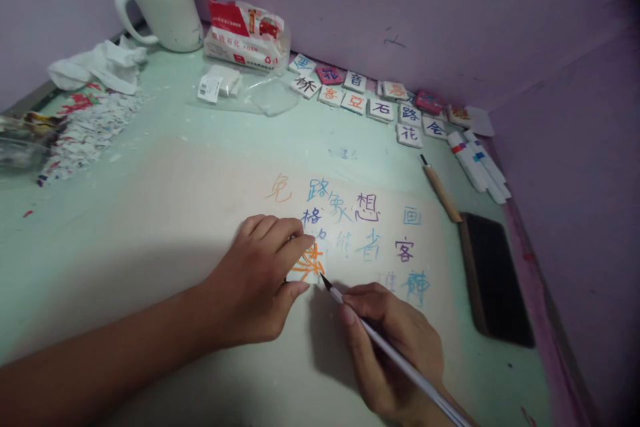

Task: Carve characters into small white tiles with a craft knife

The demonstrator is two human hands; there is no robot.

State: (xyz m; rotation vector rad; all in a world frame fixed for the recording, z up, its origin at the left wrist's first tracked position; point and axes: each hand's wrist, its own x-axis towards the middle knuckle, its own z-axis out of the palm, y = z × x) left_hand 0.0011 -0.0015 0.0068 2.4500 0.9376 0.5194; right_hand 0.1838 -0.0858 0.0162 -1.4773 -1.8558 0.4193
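Observation:
My left hand [267,267] grips a small white tile [314,265] between thumb and fingers, down near the table surface. An orange character is drawn on the tile, partly covered by my fingertips. In my right hand [390,347] is a slim knife-like pen [380,340] with a dark pointed tip. That tip meets the tile's right edge, close to the orange strokes. Characters in blue, purple and orange are written on the table [200,213] around and beyond my hands.
Lettered tiles [380,110] line the back wall near a red-white packet [247,37] and a white mug [167,10]. At right lie white markers [467,161], a wooden-handled tool [441,190] and a phone [495,280]. Shavings [93,137] and tissue [103,67] are at left.

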